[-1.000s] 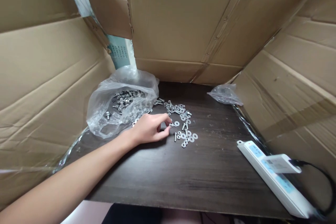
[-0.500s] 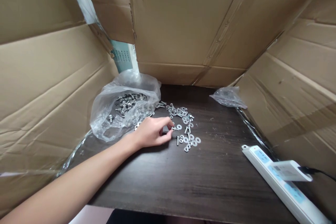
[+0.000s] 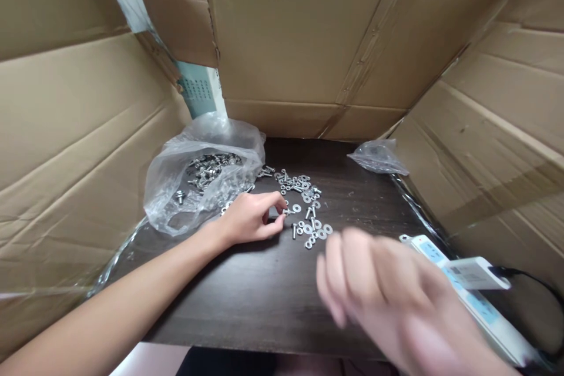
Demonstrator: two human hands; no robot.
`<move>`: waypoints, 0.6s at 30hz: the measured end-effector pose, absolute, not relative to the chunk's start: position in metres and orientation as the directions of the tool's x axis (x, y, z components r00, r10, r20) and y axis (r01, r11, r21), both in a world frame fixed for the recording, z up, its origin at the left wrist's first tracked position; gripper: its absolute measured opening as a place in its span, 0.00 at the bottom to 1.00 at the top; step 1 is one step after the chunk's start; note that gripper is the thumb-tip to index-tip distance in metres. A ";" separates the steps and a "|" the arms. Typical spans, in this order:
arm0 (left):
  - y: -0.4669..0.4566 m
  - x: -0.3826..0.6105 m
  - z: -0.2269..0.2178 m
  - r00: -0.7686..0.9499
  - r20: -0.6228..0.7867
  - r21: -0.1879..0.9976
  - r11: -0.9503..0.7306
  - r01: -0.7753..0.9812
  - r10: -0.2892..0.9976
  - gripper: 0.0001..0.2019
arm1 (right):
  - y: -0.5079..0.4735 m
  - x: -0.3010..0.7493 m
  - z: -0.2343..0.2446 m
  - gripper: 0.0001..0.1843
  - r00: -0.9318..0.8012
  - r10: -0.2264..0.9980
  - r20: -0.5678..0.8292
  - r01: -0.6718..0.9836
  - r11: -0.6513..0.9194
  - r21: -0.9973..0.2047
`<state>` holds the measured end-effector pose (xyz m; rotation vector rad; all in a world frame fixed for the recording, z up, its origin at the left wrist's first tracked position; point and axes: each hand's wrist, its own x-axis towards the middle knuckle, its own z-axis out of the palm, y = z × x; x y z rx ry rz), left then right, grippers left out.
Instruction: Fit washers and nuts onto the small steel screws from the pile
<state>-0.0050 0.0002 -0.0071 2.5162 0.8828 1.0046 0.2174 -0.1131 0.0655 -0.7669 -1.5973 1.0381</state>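
Observation:
My left hand [image 3: 253, 217] pinches a small metal bolt [image 3: 288, 211] between thumb and forefinger, just above the dark table. A flat washer [image 3: 296, 208] lies right beside the bolt's tip. Several loose bolts [image 3: 294, 231], washers [image 3: 327, 229] and nuts [image 3: 308, 244] are scattered to the right of that hand. My right hand [image 3: 374, 282] is in the right foreground, near these parts. Its fingers look curled, but motion smears them, and whether anything is in them cannot be made out.
A clear plastic bag [image 3: 165, 167] full of bolts [image 3: 211, 170] lies open at the left. At the back right sits a smaller plastic bag [image 3: 379, 155]. A white power strip [image 3: 425, 249] with a plugged-in adapter [image 3: 473, 275] runs along the right. Cardboard walls [image 3: 282, 29] enclose the table [image 3: 238, 299].
My right hand has come into view from the lower right. My left hand keeps its pinch on the bolt, and the whole view has shifted slightly.

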 end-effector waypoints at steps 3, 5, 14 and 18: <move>0.000 -0.006 -0.007 0.574 0.507 0.472 -0.765 0.439 0.643 0.05 | -0.063 0.199 0.050 0.31 -0.125 0.899 0.420 0.133 0.434 -0.891; 0.001 -0.006 -0.006 0.577 0.513 0.461 -0.771 0.440 0.635 0.05 | -0.035 0.193 0.031 0.32 -0.123 0.905 0.406 0.275 0.424 -0.863; 0.002 -0.006 -0.005 0.554 0.588 0.412 -0.807 0.422 0.590 0.04 | -0.022 0.201 -0.007 0.09 -0.372 0.822 0.431 0.683 0.557 -0.473; 0.000 -0.004 -0.005 0.556 0.617 0.381 -0.829 0.409 0.557 0.04 | -0.021 0.205 -0.005 0.15 -0.461 0.748 0.477 0.596 0.659 -0.459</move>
